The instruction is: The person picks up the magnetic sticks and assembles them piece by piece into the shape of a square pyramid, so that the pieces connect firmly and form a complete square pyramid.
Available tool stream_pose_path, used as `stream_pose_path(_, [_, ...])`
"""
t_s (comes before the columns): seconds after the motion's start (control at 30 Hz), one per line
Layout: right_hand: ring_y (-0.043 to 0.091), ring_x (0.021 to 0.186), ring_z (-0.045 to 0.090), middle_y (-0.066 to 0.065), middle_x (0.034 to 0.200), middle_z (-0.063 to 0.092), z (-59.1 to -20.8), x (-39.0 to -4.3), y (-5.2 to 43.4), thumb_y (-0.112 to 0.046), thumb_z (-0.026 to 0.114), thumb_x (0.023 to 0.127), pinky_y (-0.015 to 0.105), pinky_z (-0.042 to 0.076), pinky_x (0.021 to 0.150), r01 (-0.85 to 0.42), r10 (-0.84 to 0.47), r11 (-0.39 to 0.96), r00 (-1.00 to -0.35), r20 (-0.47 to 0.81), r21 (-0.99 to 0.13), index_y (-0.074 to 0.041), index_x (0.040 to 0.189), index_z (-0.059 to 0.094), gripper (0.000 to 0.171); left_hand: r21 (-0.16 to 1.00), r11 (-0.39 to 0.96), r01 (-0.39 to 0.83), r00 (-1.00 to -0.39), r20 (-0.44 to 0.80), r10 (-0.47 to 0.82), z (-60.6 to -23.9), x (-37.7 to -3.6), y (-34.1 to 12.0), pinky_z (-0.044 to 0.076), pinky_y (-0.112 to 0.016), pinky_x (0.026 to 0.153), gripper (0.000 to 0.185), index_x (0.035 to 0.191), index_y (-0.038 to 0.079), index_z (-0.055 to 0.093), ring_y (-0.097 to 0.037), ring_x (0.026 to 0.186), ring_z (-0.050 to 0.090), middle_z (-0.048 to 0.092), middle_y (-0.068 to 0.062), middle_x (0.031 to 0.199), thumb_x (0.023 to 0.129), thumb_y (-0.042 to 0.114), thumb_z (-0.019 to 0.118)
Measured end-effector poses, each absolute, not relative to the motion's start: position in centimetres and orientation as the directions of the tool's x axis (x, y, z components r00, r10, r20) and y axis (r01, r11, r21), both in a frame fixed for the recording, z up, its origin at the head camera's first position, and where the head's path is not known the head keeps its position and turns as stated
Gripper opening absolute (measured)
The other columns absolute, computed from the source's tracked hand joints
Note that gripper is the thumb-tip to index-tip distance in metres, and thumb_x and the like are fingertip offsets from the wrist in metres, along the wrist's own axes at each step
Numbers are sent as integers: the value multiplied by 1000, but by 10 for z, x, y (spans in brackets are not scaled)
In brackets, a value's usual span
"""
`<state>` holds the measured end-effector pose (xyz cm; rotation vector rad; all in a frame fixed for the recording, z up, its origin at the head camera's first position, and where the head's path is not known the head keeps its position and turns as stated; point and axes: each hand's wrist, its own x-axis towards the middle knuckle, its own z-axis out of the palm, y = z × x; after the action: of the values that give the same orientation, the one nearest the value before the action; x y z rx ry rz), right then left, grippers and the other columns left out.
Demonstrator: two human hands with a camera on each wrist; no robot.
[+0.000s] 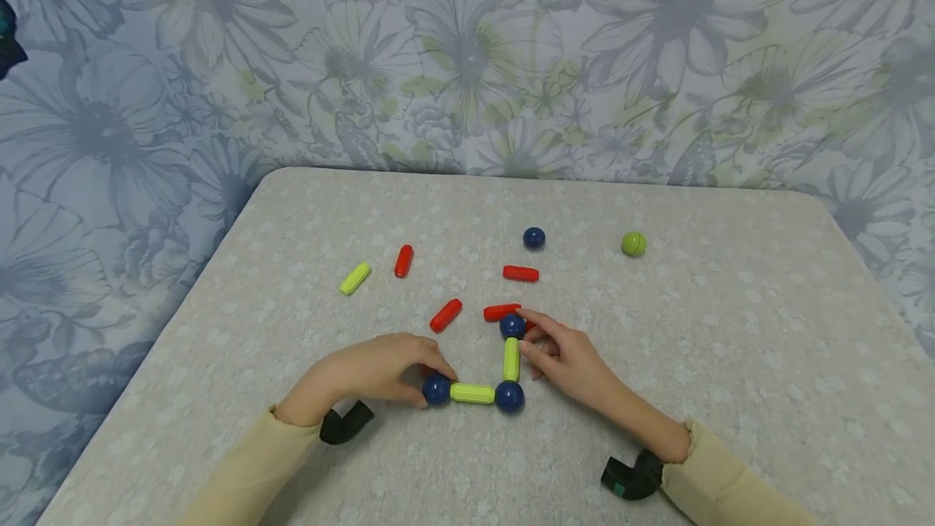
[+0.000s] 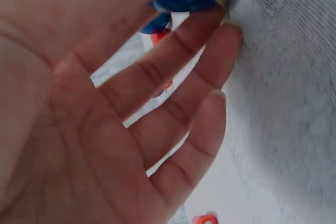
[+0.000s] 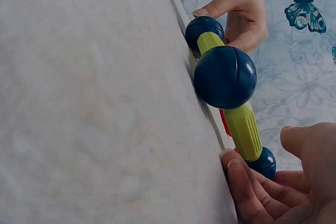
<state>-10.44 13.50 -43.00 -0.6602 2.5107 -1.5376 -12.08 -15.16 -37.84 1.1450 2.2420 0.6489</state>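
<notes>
An L-shaped piece lies on the table, made of blue balls and two yellow-green rods. My left hand (image 1: 383, 364) pinches the left end ball (image 1: 437, 389) between thumb and fingers. From it one rod (image 1: 472, 394) runs to the corner ball (image 1: 509, 396). The second rod (image 1: 511, 360) leads away from the corner to the far end ball (image 1: 513, 326). My right hand (image 1: 573, 355) is at that far ball, fingers touching it. In the right wrist view its thumb (image 3: 296, 137) stands apart from the rod and ball.
Right behind the far ball lies a red rod (image 1: 501, 312), partly hidden. Other red rods (image 1: 445, 315) are scattered further back, with a loose yellow-green rod (image 1: 355, 278) at left. A loose blue ball (image 1: 534, 238) and a green ball (image 1: 634, 244) rest near the table's back.
</notes>
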Motion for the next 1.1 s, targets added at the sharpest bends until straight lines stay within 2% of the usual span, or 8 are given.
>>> stream_pose_path(0.27, [11,52,58,3,82,61,-428,-107,131,-15,60,94,28,49,48,-269,-378,402,-919,109,-875,-4,132,50,41,670,469,575,-478,-189,857,-387,-117,-143,44,-25,78,38,118,16,66,-1,85,51,56,14,98,81,24,75])
stream_pose_path(0.5, [12,45,54,-1,64,56,-428,-109,127,-19,62,92,28,47,44,-191,-334,484,-942,21,-854,-1,125,56,38,671,495,552,-479,-230,847,-391,-113,-141,44,-23,76,39,118,20,67,-1,83,50,53,17,95,80,26,76])
stream_pose_path(0.8, [11,46,56,-2,61,57,-426,-114,130,-2,58,92,27,47,43,-214,-353,485,-935,34,-848,1,122,57,30,688,487,539,-484,-221,847,-391,-116,-142,44,-25,77,39,118,20,67,-2,84,51,54,17,96,80,26,76])
stream_pose_path(0.93, [11,45,56,-1,60,58,-428,-117,133,2,56,92,27,47,43,-221,-345,469,-937,54,-855,3,113,60,22,690,489,534,-487,-222,845,-390,-117,-141,44,-25,77,38,117,20,67,-2,84,51,54,17,96,80,25,76])
stream_pose_path(1.1, [12,45,56,-1,58,57,-432,-120,135,-1,60,91,27,48,42,-200,-301,473,-952,56,-858,1,97,64,8,693,478,539,-483,-211,850,-391,-116,-140,44,-25,75,38,117,20,67,-2,82,50,53,17,94,80,25,76])
